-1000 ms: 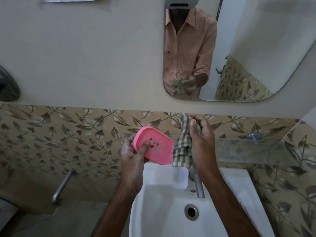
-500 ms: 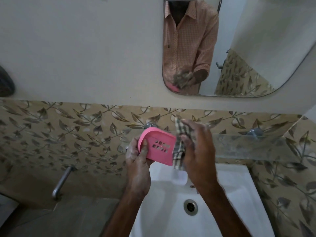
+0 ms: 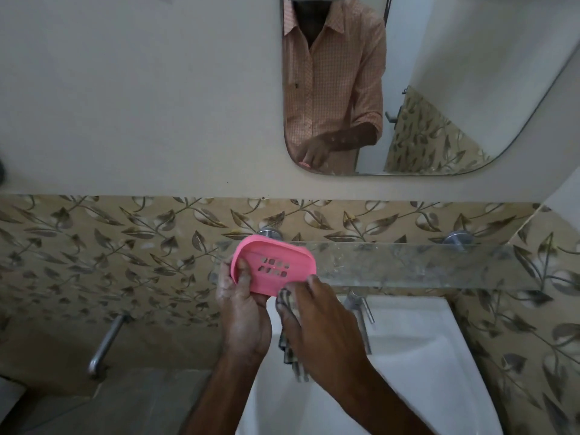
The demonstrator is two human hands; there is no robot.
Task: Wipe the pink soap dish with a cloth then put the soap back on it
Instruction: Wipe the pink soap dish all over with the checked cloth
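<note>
Pink soap dish (image 3: 276,268) in left fingers (image 3: 243,274), cloth (image 3: 288,348) in right fingers (image 3: 310,285).

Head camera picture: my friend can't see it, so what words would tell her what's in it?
Above a white sink, the left hand holds a pink soap dish with its inside facing the camera, and the right hand holds a checked cloth at the dish's lower edge. A glass shelf and a mirror are on the wall behind.
</note>
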